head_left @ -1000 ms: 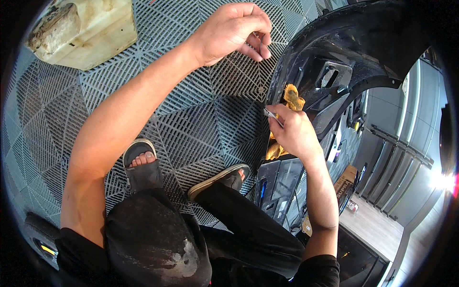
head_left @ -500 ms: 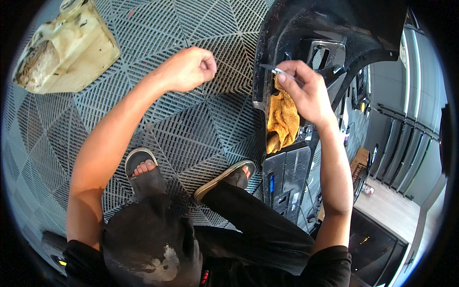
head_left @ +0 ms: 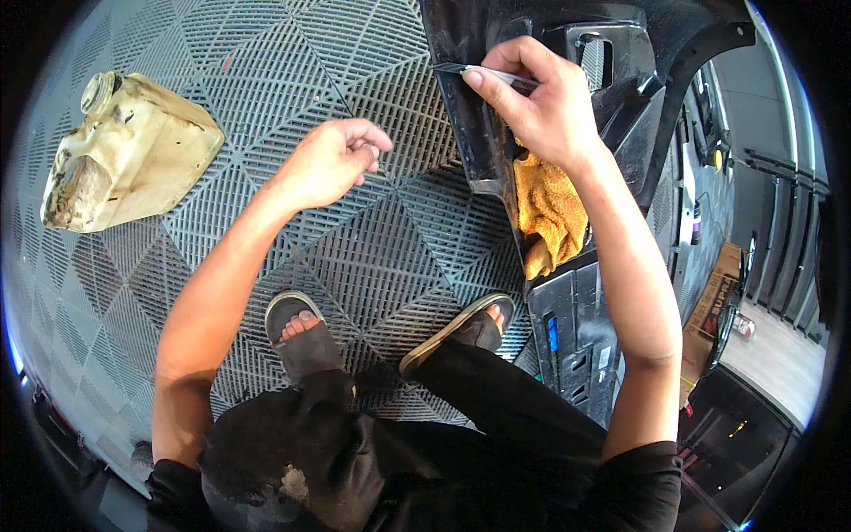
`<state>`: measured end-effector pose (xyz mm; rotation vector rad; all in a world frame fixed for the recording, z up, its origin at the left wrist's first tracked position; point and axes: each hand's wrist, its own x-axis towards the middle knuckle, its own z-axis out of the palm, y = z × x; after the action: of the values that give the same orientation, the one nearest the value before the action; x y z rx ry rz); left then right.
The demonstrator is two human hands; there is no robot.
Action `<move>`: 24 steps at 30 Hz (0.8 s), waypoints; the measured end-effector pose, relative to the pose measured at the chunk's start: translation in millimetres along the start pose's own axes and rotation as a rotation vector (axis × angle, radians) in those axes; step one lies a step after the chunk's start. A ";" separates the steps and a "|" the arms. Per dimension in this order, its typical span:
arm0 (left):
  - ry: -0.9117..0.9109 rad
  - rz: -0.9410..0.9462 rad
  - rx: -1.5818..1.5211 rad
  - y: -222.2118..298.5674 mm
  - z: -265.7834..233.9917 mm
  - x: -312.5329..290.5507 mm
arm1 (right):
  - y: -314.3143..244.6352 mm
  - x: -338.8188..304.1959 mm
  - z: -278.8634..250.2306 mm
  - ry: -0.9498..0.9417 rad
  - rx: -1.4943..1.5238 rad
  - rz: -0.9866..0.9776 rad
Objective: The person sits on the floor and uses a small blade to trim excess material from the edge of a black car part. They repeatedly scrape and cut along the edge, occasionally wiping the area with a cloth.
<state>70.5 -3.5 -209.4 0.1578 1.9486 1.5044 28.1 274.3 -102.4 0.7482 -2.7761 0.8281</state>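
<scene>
My right hand [head_left: 554, 111] pinches a slim pen-like tool [head_left: 501, 76] with a pale shaft and a dark pointed tip. The tip points left, over the edge of a black plastic car bumper part [head_left: 461, 124]; whether it touches cannot be told. Below that hand, an orange cloth [head_left: 551, 208] lies on the part, partly covered by my wrist. My left hand [head_left: 328, 164] hovers over the floor, left of the bumper part, its fingers loosely curled together and nothing visible in them.
A stained, yellowish plastic canister [head_left: 146, 151] stands on the grey slatted floor tiles [head_left: 275, 97] at the left. My sandalled feet [head_left: 306, 324] are below my hands. On the right are a cardboard box [head_left: 714, 306] and a pale worktop [head_left: 784, 355] with a dark cabinet under it.
My right hand has moved farther away along the bumper part's edge with the tool. My left hand sits a little lower and its fingers have loosened. The whole view has shifted.
</scene>
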 end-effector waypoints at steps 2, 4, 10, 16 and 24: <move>0.004 0.004 -0.022 8.3 0.8 -0.3 | 5.2 2.1 1.8 0.033 -0.059 -0.131; 0.001 0.022 -0.015 14.1 -0.4 0.4 | 6.6 0.6 5.4 0.011 -0.025 -0.090; 0.000 0.093 -0.034 23.0 1.7 4.4 | 2.3 -15.1 7.8 -0.085 -0.081 -0.016; 0.031 0.133 -0.085 33.0 1.8 8.2 | 1.8 -27.0 5.7 -0.112 -0.124 -0.024; 0.028 0.158 -0.098 22.6 3.3 11.5 | 4.1 -47.4 4.7 -0.240 -0.126 0.032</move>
<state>57.0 12.1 -194.3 0.2540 1.9169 1.7090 67.0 294.6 -121.3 0.8317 -3.0239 0.5964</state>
